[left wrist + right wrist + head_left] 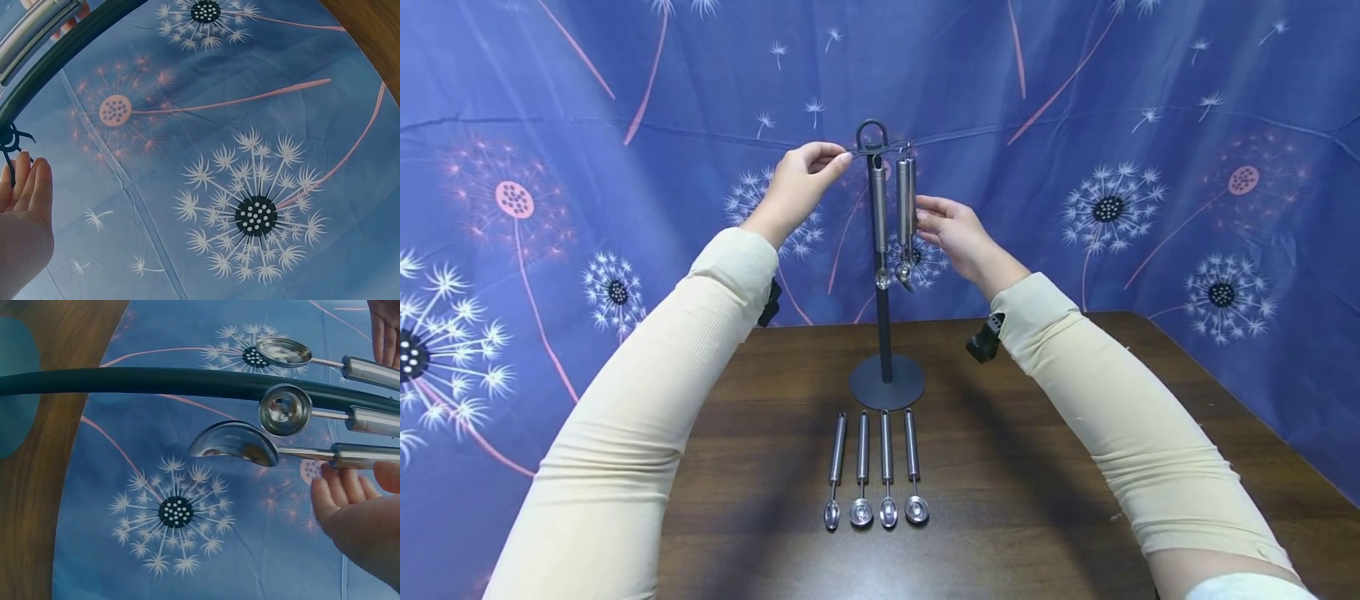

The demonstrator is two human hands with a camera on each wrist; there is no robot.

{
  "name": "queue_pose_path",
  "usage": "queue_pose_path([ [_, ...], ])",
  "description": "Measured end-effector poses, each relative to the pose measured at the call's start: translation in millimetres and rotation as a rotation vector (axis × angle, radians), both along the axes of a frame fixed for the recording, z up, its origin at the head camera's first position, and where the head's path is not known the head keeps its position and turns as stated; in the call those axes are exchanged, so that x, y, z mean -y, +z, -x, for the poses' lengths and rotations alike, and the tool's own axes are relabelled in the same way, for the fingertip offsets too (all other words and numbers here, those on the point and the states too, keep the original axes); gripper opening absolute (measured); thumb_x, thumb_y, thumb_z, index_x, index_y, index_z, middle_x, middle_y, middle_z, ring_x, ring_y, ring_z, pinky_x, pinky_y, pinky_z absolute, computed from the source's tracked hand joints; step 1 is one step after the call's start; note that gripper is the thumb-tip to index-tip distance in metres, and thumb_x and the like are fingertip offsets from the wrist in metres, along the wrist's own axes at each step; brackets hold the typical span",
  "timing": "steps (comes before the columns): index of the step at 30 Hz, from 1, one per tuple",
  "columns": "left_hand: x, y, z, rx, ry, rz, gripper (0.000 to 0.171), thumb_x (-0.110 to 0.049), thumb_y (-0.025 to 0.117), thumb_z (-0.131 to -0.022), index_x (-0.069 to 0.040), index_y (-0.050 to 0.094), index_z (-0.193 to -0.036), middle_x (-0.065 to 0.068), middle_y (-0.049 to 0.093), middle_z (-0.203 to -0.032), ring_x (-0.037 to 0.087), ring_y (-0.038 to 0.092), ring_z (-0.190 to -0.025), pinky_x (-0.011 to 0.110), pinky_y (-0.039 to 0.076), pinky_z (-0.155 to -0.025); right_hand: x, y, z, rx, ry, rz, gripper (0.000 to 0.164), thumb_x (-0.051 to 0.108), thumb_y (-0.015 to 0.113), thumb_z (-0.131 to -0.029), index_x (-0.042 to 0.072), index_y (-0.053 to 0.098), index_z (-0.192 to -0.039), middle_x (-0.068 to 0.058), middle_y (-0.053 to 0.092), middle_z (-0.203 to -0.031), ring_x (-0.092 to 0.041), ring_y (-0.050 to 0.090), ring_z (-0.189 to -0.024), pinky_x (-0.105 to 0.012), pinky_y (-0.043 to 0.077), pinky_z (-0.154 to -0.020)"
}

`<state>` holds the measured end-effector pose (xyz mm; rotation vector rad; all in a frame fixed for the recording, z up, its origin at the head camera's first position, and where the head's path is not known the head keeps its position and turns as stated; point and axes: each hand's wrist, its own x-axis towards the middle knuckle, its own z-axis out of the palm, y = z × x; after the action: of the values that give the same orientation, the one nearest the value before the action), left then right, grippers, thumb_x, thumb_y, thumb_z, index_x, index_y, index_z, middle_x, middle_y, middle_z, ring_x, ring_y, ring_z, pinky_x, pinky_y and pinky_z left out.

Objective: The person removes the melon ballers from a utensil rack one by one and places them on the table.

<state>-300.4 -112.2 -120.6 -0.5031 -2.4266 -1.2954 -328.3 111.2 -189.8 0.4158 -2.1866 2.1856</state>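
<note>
A dark metal stand (884, 337) carries small hooks near its looped top. My left hand (801, 183) pinches a hook (9, 140) on the stand's left side between thumb and fingertips. Three steel scoops hang from the other hooks: one with an oval bowl (284, 351), one with a small round bowl (284, 409) and one with a bigger, deeper bowl (232, 439). My right hand (957, 233) is beside the hanging handles, its extended fingers right at the handle (365, 456) of the deep scoop and its thumb held apart.
Several more steel scoops, among them an oval one (832, 512) and a round one (917, 508), lie in a row before the stand's round base (887, 385). Under them is a brown wooden table (760, 467). A blue dandelion-print cloth (1075, 100) hangs behind.
</note>
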Motion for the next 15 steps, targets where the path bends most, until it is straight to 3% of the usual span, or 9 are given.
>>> queue_pose_path([
  [6,-0.5,0.3,0.1,0.002,0.005,-0.009,0.046,-0.04,0.054,-0.099,-0.011,0.054,-0.135,0.006,0.059,-0.132,0.014,0.055,-0.121,0.026,0.042,-0.104,7.5,-1.2,2.7,-0.024,-0.029,-0.015,0.042,0.006,0.049,-0.101,0.002,0.045,-0.143,-0.018,0.052,-0.139,-0.021,0.057,-0.115,-0.034,0.044,-0.107],
  [11,-1.6,0.1,-0.3,-0.003,0.006,-0.009,0.045,-0.039,0.054,-0.099,-0.011,0.054,-0.134,0.006,0.059,-0.131,0.014,0.055,-0.121,0.026,0.043,-0.103,8.1,-2.2,1.5,-0.052,-0.074,-0.019,0.038,0.007,0.055,-0.098,-0.001,0.053,-0.135,-0.011,0.062,-0.12,-0.009,0.061,-0.092,-0.033,0.049,-0.1],
  [15,-1.4,-0.4,-0.6,-0.001,0.01,-0.006,0.045,-0.039,0.054,-0.099,-0.011,0.054,-0.135,0.006,0.059,-0.131,0.014,0.055,-0.12,0.026,0.043,-0.103,6.2,-3.1,0.5,-0.072,-0.097,-0.014,0.037,0.006,0.058,-0.096,-0.003,0.055,-0.132,-0.005,0.064,-0.107,-0.008,0.061,-0.088,-0.033,0.05,-0.097],
])
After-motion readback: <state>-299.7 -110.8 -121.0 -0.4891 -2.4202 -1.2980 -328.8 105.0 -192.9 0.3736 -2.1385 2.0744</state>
